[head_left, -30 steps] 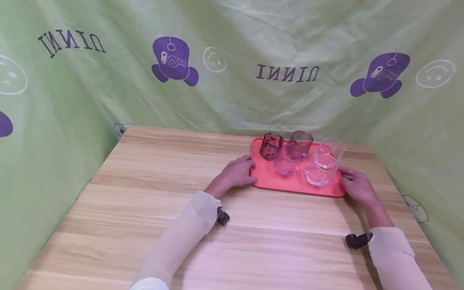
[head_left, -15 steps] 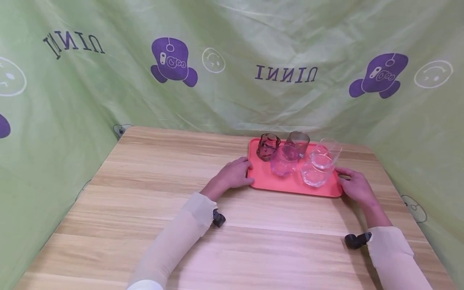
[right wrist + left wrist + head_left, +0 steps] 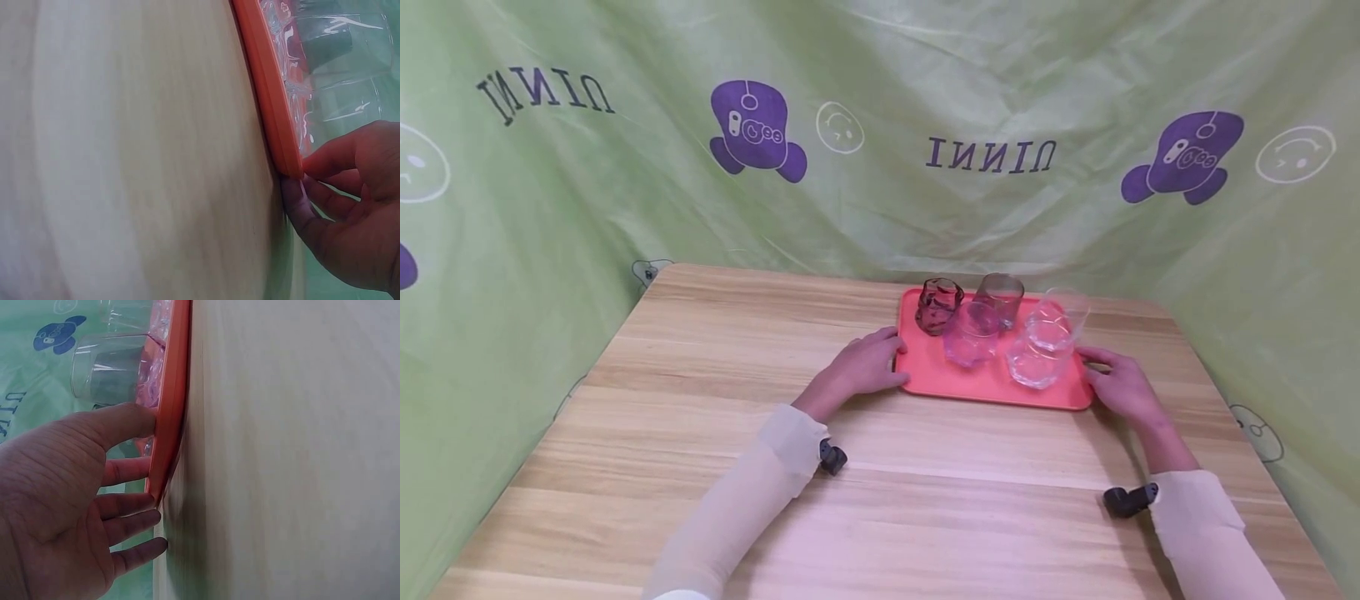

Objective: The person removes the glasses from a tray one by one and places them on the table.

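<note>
A red tray (image 3: 955,385) lies on the wooden table. On it stand a dark brown wavy glass (image 3: 937,308), a grey glass (image 3: 1002,293), a pinkish glass (image 3: 970,337) and two clear glasses, one in front (image 3: 1036,365) and one behind (image 3: 1071,308). My left hand (image 3: 870,362) is at the tray's left end; in the left wrist view its thumb touches the rim and its fairly straight fingers spread along the end. My right hand (image 3: 1123,387) is at the right end, thumb and bent forefinger pinching the near corner of the rim in the right wrist view.
The wooden table (image 3: 820,517) stretches in front of the tray and to its left. A green printed curtain (image 3: 880,208) hangs behind the table and along both sides. The tray's far edge lies close to the table's back edge.
The tray has slid a little to the left across the table, carrying its glasses. Both hands have moved left along with it, staying at its two ends.
</note>
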Available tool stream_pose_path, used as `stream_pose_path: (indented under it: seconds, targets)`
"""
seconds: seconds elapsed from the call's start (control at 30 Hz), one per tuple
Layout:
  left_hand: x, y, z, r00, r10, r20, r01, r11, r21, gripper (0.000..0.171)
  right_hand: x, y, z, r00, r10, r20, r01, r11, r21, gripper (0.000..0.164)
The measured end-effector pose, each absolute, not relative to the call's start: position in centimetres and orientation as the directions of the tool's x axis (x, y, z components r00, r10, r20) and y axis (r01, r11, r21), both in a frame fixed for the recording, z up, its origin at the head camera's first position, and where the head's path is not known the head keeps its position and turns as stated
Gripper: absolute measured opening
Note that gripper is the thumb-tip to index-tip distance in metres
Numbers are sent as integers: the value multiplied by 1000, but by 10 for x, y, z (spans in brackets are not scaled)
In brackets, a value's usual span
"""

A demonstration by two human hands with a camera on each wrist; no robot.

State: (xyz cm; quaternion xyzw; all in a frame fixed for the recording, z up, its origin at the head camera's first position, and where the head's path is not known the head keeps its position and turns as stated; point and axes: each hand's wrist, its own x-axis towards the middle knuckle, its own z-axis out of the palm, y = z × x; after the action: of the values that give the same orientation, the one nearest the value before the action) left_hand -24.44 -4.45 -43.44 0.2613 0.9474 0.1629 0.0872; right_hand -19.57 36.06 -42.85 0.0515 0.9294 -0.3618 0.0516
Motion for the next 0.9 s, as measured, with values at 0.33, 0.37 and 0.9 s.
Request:
stream_pose_path:
  seconds: [0.33, 0.37, 0.9]
  targets:
    - [-239, -69, -430, -866, 488, -109, 414, 822, 392, 53, -197, 342, -432, -983, 69, -172, 172, 683, -710, 51]
    - [-240, -71, -430, -866, 488, -109, 415, 822, 391, 54, -197, 340, -432, -982, 73, -174, 176, 681, -710, 50]
    - [-241, -101, -428, -876, 466, -124, 365, 808, 463, 58, -206, 308, -432, -979, 81, -185, 192, 664, -723, 51]
